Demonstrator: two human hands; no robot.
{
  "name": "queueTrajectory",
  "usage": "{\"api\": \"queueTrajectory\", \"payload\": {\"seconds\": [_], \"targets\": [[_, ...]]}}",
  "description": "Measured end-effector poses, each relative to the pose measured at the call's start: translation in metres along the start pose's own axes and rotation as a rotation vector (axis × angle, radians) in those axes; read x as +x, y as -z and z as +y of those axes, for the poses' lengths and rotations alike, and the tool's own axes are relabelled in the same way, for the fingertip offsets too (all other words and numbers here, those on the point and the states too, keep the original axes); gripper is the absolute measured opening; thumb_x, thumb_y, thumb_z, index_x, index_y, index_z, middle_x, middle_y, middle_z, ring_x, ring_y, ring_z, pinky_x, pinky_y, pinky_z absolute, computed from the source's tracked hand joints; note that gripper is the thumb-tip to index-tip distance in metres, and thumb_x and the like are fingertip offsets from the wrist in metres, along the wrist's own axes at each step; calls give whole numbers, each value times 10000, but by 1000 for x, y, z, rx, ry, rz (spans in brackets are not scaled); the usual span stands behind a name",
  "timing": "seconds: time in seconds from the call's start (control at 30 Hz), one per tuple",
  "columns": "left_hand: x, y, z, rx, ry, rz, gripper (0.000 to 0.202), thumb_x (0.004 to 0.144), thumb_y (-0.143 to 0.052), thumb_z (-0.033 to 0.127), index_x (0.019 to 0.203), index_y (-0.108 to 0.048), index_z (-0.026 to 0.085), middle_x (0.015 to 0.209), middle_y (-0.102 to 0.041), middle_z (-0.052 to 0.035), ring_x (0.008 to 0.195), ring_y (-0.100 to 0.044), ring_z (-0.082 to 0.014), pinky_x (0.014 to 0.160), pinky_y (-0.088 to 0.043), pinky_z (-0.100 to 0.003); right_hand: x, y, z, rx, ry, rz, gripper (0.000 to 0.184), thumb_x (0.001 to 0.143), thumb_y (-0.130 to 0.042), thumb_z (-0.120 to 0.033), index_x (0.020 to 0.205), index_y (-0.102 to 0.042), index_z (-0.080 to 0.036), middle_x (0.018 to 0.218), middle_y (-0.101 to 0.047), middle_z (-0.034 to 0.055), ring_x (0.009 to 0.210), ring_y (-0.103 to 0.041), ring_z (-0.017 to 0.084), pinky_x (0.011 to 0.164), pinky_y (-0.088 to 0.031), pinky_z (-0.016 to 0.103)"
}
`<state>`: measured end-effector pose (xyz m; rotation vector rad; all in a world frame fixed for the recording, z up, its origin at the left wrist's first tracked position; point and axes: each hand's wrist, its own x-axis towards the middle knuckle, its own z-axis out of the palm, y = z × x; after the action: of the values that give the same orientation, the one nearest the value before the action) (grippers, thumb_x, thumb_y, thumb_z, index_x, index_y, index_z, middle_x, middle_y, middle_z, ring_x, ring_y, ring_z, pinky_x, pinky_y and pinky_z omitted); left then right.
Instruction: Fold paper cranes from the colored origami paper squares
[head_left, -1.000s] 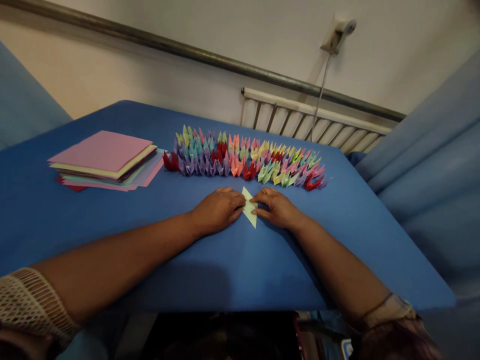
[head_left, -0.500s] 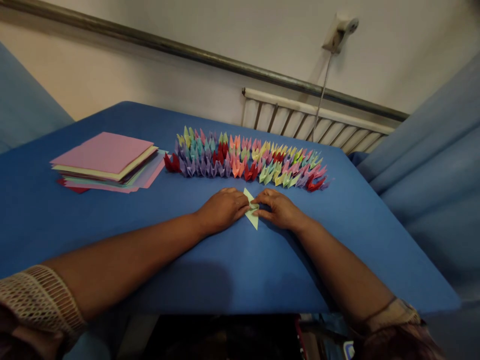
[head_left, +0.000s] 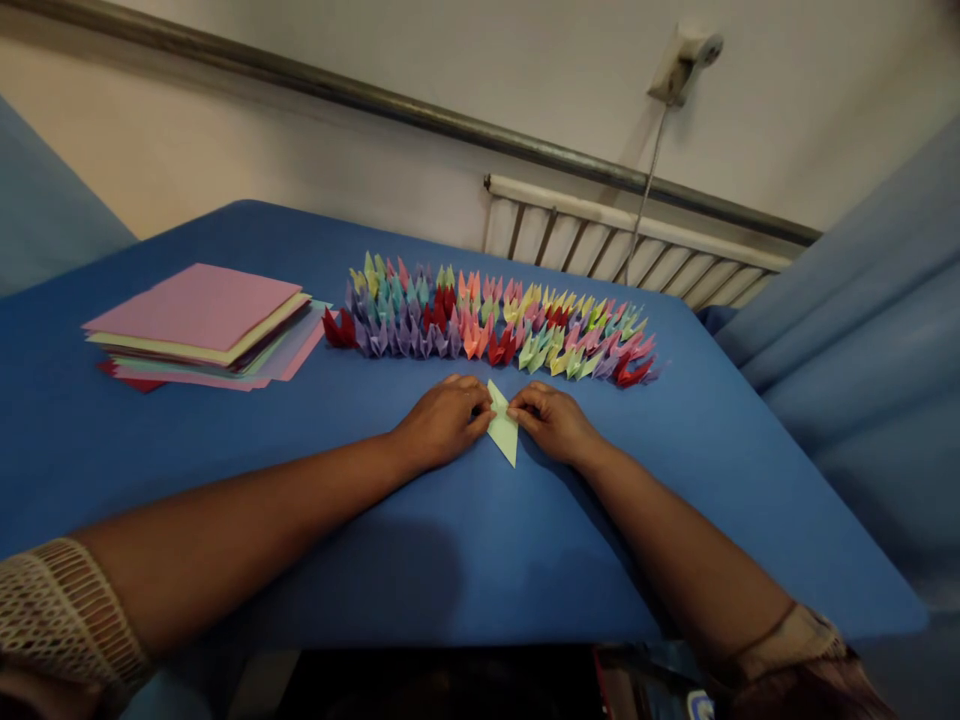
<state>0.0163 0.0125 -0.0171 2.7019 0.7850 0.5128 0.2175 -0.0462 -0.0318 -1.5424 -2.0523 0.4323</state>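
A small pale green folded paper (head_left: pixel 503 432) lies on the blue table (head_left: pixel 480 540), narrow and pointed at both ends. My left hand (head_left: pixel 442 420) rests on the table at its left side, fingers curled and pressing its edge. On the paper's right side my right hand (head_left: pixel 551 420) has its fingertips pinched on the upper part. Behind the hands stretch rows of small folded paper cranes (head_left: pixel 491 320) in several colours.
A stack of coloured square paper sheets (head_left: pixel 202 325), pink on top, sits at the left of the table. A radiator (head_left: pixel 622 245) and a wall pipe run behind the table. Blue cloth hangs at the right and left edges.
Both hands stay on the green paper; the fingertips have shifted slightly and more of the paper's lower point shows. The view has moved a little.
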Motion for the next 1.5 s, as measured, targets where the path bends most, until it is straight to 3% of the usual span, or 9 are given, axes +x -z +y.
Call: {"api": "queueTrajectory", "payload": {"seconds": [0.27, 0.4, 0.5, 0.77, 0.97, 1.1, 1.23, 1.37, 1.5], "targets": [[-1, 0, -1, 71, 58, 39, 155, 862, -557, 255, 733, -575, 170, 845, -618, -44, 793, -546, -192, 769, -435, -359, 3, -1, -6, -79, -122, 34, 84, 865, -629, -244, 796, -629, -197, 791, -592, 14, 754, -546, 158, 686, -402, 284], [-2, 1, -2, 62, 74, 58, 60, 841, -589, 231, 861, -600, 176, 872, -627, -42, 824, -544, -208, 762, -450, -360, 3, -3, -5, -81, -115, 49, 59, 854, -629, -218, 797, -627, -202, 814, -610, 22, 797, -560, 172, 737, -423, 304], [-3, 3, -1, 41, 9, 71, 175, 857, -586, 193, 1028, -623, 179, 1024, -650, -58, 957, -551, -225, 849, -456, -378, 1, -5, -6, -52, -94, 59, 68, 845, -617, -177, 894, -651, -209, 868, -628, 33, 827, -576, 178, 764, -447, 313], [-11, 10, 2, 163, -182, -51, 232, 929, -521, 214, 1070, -704, 193, 1193, -683, -48, 1136, -538, -259, 984, -393, -440, 1, -3, -10, -63, -87, 54, 151, 853, -609, -175, 991, -662, -205, 933, -640, 53, 848, -603, 188, 782, -492, 325], [-18, 11, 5, 254, -199, -97, 321, 953, -464, 239, 1198, -658, 166, 1242, -672, -64, 1179, -521, -300, 991, -367, -469, -15, 4, -33, -370, 65, -131, 381, 964, -413, -162, 1303, -583, -184, 1236, -615, 133, 1035, -572, 254, 890, -474, 396], [-18, 15, 7, 240, -206, -118, 311, 944, -475, 228, 1180, -664, 157, 1220, -681, -73, 1121, -561, -266, 975, -384, -426, -25, 9, -53, -511, 8, -229, 488, 941, -378, -111, 1422, -458, -106, 1422, -495, 169, 1202, -495, 316, 946, -453, 448], [-19, 21, 10, 214, -213, -125, 287, 942, -469, 238, 1113, -685, 155, 1129, -708, -77, 1045, -587, -248, 940, -409, -407, -25, 11, -60, -520, -26, -284, 487, 943, -373, -124, 1423, -459, -112, 1444, -481, 159, 1216, -491, 306, 956, -450, 452], [-19, 23, 12, 169, -214, -111, 268, 945, -465, 247, 1057, -695, 165, 1059, -716, -83, 1013, -600, -238, 932, -420, -399, -24, 6, -57, -514, -50, -233, 444, 954, -370, -127, 1370, -520, -97, 1403, -518, 169, 1205, -494, 295, 972, -438, 439], [-19, 16, 10, 164, -203, -115, 304, 944, -474, 253, 1174, -650, 163, 1189, -679, -83, 1118, -569, -251, 993, -400, -409, -25, 3, -56, -529, -42, -218, 425, 955, -374, -126, 1346, -539, -87, 1360, -546, 179, 1150, -523, 291, 923, -459, 426]]}}
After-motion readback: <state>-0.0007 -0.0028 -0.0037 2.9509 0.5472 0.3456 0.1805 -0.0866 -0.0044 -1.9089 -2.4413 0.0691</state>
